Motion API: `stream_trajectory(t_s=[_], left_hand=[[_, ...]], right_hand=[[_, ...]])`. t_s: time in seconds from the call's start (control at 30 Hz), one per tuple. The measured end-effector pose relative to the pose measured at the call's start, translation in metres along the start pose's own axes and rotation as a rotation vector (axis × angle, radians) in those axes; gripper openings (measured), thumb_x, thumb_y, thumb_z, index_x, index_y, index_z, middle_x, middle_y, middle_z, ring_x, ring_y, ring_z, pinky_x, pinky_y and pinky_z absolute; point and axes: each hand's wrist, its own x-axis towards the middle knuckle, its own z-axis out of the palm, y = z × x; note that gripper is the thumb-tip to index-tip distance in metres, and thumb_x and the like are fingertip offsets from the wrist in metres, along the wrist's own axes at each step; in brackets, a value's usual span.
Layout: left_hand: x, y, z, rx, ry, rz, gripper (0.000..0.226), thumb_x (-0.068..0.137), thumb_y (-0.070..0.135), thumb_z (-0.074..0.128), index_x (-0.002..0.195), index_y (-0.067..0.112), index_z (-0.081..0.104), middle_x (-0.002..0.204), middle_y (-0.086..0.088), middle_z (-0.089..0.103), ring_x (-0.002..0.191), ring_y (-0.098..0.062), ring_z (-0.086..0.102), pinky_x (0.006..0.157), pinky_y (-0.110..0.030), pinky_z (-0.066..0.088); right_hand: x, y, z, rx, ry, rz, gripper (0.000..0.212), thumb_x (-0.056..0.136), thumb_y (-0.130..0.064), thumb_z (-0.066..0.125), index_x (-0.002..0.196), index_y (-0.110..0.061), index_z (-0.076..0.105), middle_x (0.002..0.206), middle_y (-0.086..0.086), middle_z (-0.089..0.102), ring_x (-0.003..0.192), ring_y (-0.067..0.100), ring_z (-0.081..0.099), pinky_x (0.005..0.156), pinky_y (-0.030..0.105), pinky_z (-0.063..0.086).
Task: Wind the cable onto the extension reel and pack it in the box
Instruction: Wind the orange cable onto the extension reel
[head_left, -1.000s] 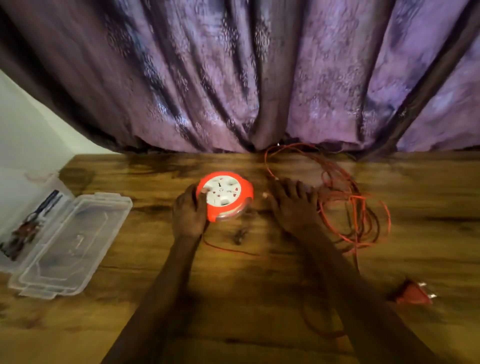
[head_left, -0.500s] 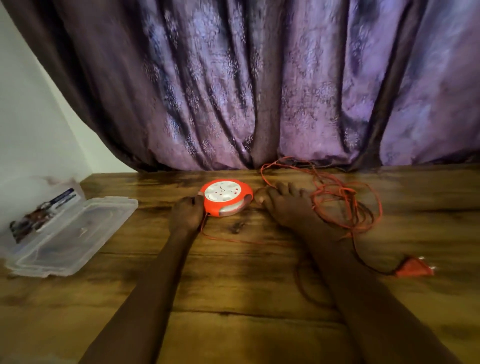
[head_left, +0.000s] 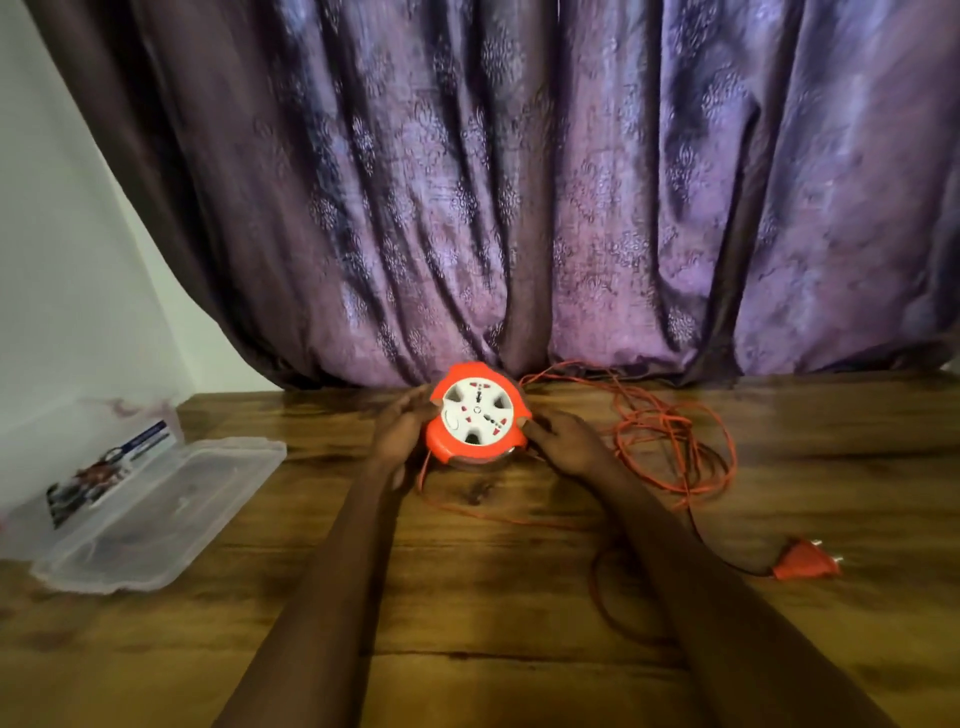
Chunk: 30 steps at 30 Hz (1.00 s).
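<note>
Both hands, left hand (head_left: 400, 431) and right hand (head_left: 563, 441), are grasping the tilted reel (head_left: 478, 413); the tangled cable (head_left: 670, 447) at right is risking snags during winding.

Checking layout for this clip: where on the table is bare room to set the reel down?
Bare wood lies between the clear box and the left forearm, and along the near edge. Right of the reel is crowded: cable loops, then the plug.
</note>
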Motion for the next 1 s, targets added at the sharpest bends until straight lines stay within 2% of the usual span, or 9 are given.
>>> stream_trajectory(t_s=[0.13,0.27,0.37,0.47,0.53,0.63,0.77,0.87,1.0], left_hand=[[0.005,0.002,0.012,-0.095,-0.058,0.014,0.047,0.087,-0.006,0.064,0.133,0.004,0.060,0.129,-0.023,0.066,0.121,-0.040,0.061,0.108,-0.057,0.046],[0.005,0.005,0.013,-0.091,-0.080,0.068,0.045,0.089,-0.005,0.064,0.133,0.001,0.059,0.132,-0.023,0.064,0.120,-0.038,0.061,0.109,-0.055,0.046],[0.000,0.002,0.017,-0.063,-0.007,0.121,0.041,0.092,-0.002,0.063,0.132,-0.001,0.058,0.127,-0.023,0.066,0.109,-0.035,0.064,0.095,-0.048,0.054],[-0.002,-0.003,0.019,0.066,0.067,0.212,0.036,0.094,0.003,0.064,0.130,0.000,0.059,0.102,-0.011,0.069,0.085,-0.015,0.063,0.068,-0.027,0.053],[-0.005,-0.004,0.020,0.111,0.030,0.243,0.034,0.094,0.006,0.066,0.128,0.003,0.060,0.096,-0.004,0.066,0.076,-0.006,0.061,0.070,-0.021,0.052],[-0.013,0.001,0.024,0.083,-0.104,0.212,0.032,0.094,0.013,0.067,0.125,0.015,0.063,0.104,-0.005,0.072,0.087,-0.011,0.065,0.076,-0.027,0.057],[-0.019,0.003,0.027,0.043,-0.228,0.126,0.023,0.094,0.013,0.066,0.115,0.004,0.068,0.112,-0.022,0.072,0.091,-0.028,0.066,0.070,-0.032,0.060],[-0.023,-0.001,0.027,-0.003,-0.170,0.090,0.007,0.093,0.011,0.067,0.098,0.007,0.072,0.095,-0.015,0.076,0.081,-0.023,0.066,0.074,-0.034,0.058],[-0.022,-0.001,0.019,-0.093,-0.062,0.049,0.007,0.093,0.016,0.068,0.086,0.015,0.069,0.093,-0.013,0.075,0.083,-0.026,0.066,0.076,-0.043,0.059]], right_hand=[[0.011,-0.003,-0.002,0.489,0.134,0.020,0.034,0.092,-0.023,0.068,0.122,-0.008,0.062,0.112,0.010,0.073,0.100,0.020,0.070,0.092,0.042,0.055],[0.013,-0.006,-0.008,0.734,0.083,0.034,0.029,0.092,-0.022,0.068,0.118,-0.009,0.063,0.097,0.006,0.076,0.053,0.004,0.063,0.043,0.021,0.047],[0.014,-0.007,-0.009,0.714,0.132,0.055,0.029,0.092,-0.024,0.069,0.115,-0.009,0.060,0.087,0.000,0.076,0.039,0.004,0.054,0.036,0.018,0.039],[0.013,-0.013,-0.018,0.747,0.242,0.042,0.026,0.091,-0.017,0.070,0.113,-0.007,0.059,0.086,-0.001,0.075,0.054,0.002,0.064,0.043,0.020,0.046],[0.010,-0.015,-0.029,0.811,0.261,0.031,0.027,0.091,-0.014,0.069,0.115,-0.005,0.061,0.091,0.004,0.076,0.064,0.007,0.068,0.051,0.024,0.051],[0.004,-0.017,-0.046,0.852,0.195,-0.002,0.025,0.092,-0.014,0.068,0.116,-0.010,0.066,0.090,0.000,0.077,0.071,0.011,0.069,0.057,0.025,0.055],[-0.003,-0.026,-0.054,0.783,0.158,-0.018,0.030,0.092,-0.008,0.067,0.121,-0.001,0.064,0.088,0.001,0.076,0.074,0.006,0.069,0.067,0.022,0.056],[-0.017,-0.031,-0.058,0.545,0.226,-0.030,0.029,0.095,-0.012,0.063,0.121,0.001,0.063,0.102,0.007,0.072,0.077,0.002,0.066,0.071,0.019,0.054],[-0.043,-0.003,-0.080,-0.193,0.312,-0.001,0.048,0.094,-0.034,0.061,0.137,-0.015,0.055,0.132,0.012,0.062,0.121,0.029,0.057,0.100,0.031,0.045]])
